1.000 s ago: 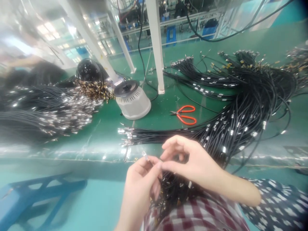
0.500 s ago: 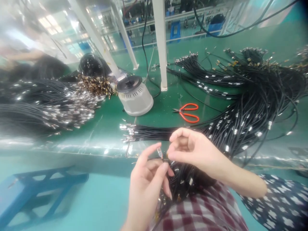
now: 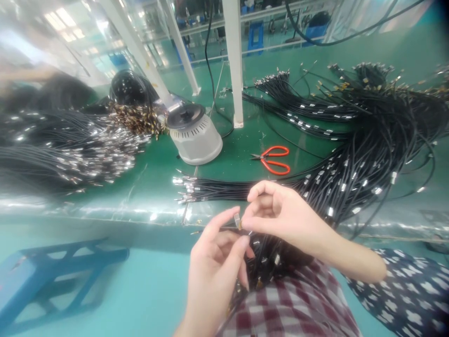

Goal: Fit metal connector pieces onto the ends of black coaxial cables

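A small silvery metal connector (image 3: 237,218) with a gold-coloured base stands between the fingertips of both hands. My left hand (image 3: 219,264) comes up from below. Its thumb is pressed to the curled fingers on a thin cable end, largely hidden, and its forefinger reaches out beside the connector. My right hand (image 3: 277,208) is closed in a pinch at the connector's base, thumb and fingertips together. Beneath both hands, a bunch of black cables (image 3: 264,257) with metal ends lies over the checked cloth on my lap.
On the green table (image 3: 238,150) are red-handled scissors (image 3: 275,160), a grey round-bodied device (image 3: 196,140) and a large heap of black cables (image 3: 372,135). More cables (image 3: 94,150) are piled at left. White posts (image 3: 233,61) rise from the table. A blue stool (image 3: 63,276) stands lower left.
My right fingertips have come closer to my left hand and now meet the connector's base. The connector has shifted slightly right. The whole view has tilted a little downward.
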A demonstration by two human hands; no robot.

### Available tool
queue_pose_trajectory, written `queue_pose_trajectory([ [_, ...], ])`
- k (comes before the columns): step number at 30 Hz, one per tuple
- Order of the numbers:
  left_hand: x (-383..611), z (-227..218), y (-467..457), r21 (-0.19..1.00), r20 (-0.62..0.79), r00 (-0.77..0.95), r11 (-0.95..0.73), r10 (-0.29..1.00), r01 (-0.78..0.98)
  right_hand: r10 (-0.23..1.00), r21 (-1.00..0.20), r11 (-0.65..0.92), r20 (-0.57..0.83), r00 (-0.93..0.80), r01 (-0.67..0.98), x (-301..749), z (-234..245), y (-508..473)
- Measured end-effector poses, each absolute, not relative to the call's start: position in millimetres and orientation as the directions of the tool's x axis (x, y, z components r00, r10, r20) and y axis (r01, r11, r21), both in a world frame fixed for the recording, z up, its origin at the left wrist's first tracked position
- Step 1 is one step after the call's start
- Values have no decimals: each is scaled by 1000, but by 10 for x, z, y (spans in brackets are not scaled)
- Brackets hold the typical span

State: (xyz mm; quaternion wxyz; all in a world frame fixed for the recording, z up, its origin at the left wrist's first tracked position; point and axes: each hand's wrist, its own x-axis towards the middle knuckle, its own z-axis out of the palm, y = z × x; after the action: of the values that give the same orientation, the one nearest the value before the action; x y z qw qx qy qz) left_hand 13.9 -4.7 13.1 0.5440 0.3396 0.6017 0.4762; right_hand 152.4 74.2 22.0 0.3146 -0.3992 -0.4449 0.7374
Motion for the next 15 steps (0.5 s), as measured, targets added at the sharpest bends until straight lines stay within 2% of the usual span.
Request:
queue_pose_trajectory([
  [15, 156, 144, -47, 943, -330, -204, 309, 922, -126, 832, -913, -386, -281, -478, -135, 1509, 184, 721],
])
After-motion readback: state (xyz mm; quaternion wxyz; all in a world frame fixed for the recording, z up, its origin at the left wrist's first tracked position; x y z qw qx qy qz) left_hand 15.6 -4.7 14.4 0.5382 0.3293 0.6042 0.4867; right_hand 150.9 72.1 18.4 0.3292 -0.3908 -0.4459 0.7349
